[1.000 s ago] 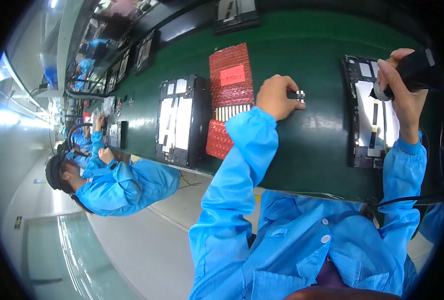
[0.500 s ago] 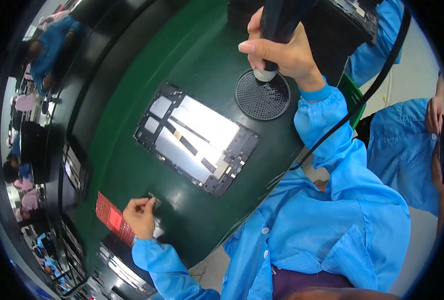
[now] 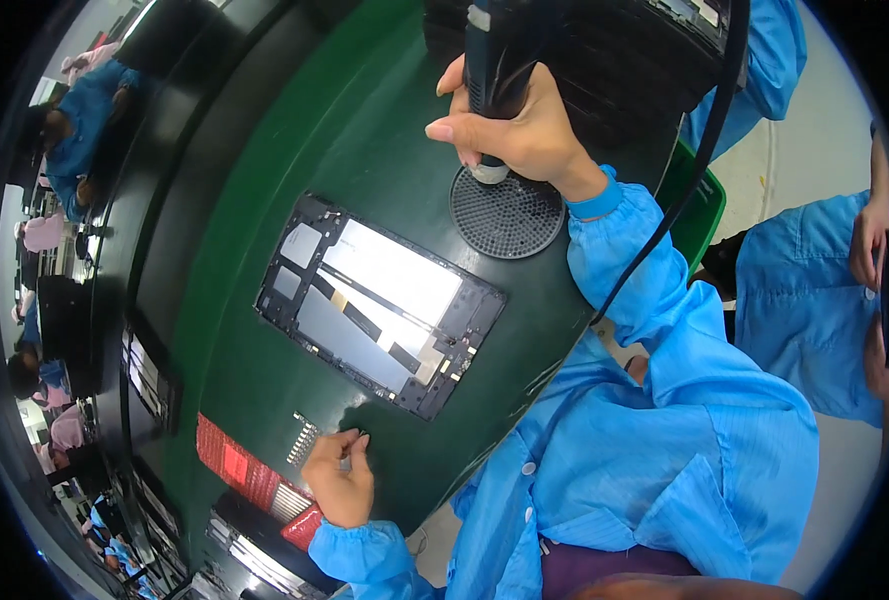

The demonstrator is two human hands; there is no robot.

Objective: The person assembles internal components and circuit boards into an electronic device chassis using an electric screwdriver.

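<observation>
My right hand (image 3: 536, 138) is wrapped round a black corded electric screwdriver (image 3: 499, 75), held upright. Its pale lower end is over the far edge of a round black perforated screw dish (image 3: 512, 225); the bit's tip is hidden. An opened tablet (image 3: 379, 305) lies on the green mat, with its silver battery and dark flat cables exposed. Nearer to me, my left hand (image 3: 338, 482) has thumb and forefinger pinched; anything between them is too small to make out. A strip of small metal pieces (image 3: 302, 440) lies beside its fingers.
A red bubble-wrap bag (image 3: 232, 458) with metal strips showing lies left of my left hand, next to stacked tablet parts (image 3: 259, 555). A dark stack (image 3: 604, 60) stands at the far right. A green bin (image 3: 702, 215) is beyond the table edge. Co-workers are nearby.
My left hand has moved right and nearer to me, away from the metal strip, which now shows beside it. The screwdriver stays over the dish. The whole view has shifted slightly.
</observation>
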